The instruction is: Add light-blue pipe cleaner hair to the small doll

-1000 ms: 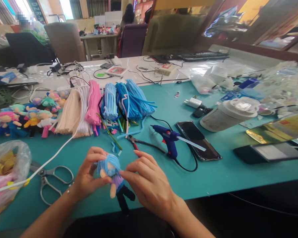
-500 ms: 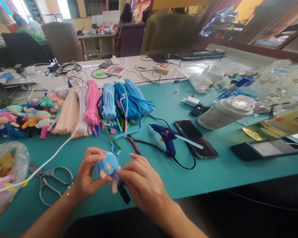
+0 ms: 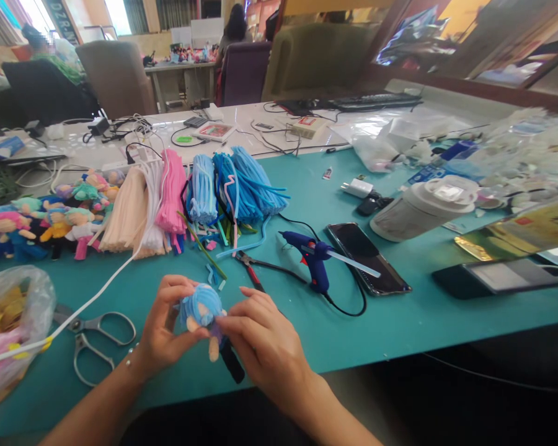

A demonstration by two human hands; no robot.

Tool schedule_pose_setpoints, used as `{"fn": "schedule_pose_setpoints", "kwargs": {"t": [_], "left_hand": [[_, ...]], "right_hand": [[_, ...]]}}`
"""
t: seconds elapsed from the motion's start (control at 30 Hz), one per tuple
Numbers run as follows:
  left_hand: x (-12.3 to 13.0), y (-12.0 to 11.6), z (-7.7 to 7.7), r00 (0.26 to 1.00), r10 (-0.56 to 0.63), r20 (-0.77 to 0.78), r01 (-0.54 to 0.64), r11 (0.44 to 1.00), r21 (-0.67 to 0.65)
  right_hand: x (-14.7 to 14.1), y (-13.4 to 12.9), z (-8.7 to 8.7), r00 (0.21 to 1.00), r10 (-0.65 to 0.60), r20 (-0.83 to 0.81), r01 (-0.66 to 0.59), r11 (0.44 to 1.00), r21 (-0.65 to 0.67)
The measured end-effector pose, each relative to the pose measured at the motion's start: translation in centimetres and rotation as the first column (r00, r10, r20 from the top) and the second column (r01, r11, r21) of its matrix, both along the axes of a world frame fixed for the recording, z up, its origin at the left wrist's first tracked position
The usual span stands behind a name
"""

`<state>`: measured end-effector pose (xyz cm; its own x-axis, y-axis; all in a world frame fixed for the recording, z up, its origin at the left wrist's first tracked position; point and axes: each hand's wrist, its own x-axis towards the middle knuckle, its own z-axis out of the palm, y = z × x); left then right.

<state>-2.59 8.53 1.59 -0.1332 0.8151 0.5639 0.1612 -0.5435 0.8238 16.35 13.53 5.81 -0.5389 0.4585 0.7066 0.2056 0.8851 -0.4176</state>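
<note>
Pinching a blue-haired doll (image 3: 205, 319) between left hand (image 3: 163, 328) and right hand (image 3: 265, 344).

Teal table (image 3: 400, 322) carries scissors (image 3: 95, 337), glue gun (image 3: 314, 260), phone (image 3: 367, 257) (screen dark), chenille stems (image 3: 204, 192).

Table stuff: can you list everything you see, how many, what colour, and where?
doll: one, blue hair, dark legs, held between both hands
fuzzy stick bundles: several, cream, white, pink, blue, middle of mat
finished dolls: a pile, mixed colours, far left
scissors: one, silver, left of the hands
glue gun: one, blue, right of middle
pliers: one, dark with red, beside the glue gun
phone: one, black, right of the glue gun
cup: one, white lid, lying on its side, right
plastic bag: one, clear, left edge
mat: one, teal
left hand: grips the doll's head
right hand: pinches the doll's body
</note>
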Motion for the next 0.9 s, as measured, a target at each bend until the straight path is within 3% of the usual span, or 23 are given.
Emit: {"fn": "schedule_pose_setpoints", "kwargs": {"t": [0.5,0.9], "left_hand": [[0.2,0.1,0.3,0.998,0.06,-0.001,-0.06,0.998,0.022],[0.3,0.0,0.3,0.995,0.097,0.017,-0.098,0.995,0.018]], "right_hand": [[-0.4,-1.1,0.2,0.995,-0.104,-0.007,0.102,0.989,-0.108],[-0.9,-2.0,-0.7,0.983,-0.166,-0.076,0.148,0.967,-0.208]]}}
